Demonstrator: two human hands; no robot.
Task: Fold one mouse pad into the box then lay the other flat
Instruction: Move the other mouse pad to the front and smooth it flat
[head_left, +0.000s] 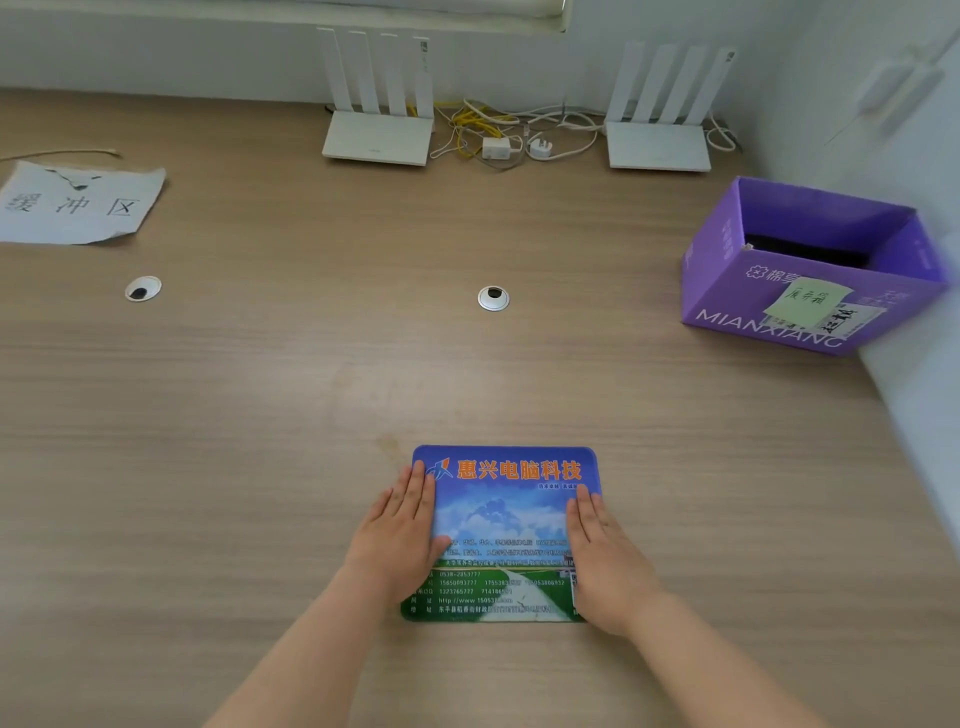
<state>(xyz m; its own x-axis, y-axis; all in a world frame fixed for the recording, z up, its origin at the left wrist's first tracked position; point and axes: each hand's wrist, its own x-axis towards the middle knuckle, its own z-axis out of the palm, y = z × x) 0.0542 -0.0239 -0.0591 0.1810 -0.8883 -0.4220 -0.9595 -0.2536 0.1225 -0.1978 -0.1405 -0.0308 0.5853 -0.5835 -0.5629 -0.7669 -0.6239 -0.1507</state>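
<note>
blue printed mouse pad lies flat on the wooden surface, near its front edge. left hand rests palm down on the pad's left edge, fingers straight and together, gripping nothing. right hand likewise flat on the right edge, fingers extended. purple box stands open at far right, well apart from the pad; a dark item lies inside, identity unclear.

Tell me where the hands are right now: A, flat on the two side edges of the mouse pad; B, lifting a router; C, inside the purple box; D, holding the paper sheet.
A: the left hand and right hand lie palm-down on opposite sides of the mouse pad, which is flat on the desk.
</note>
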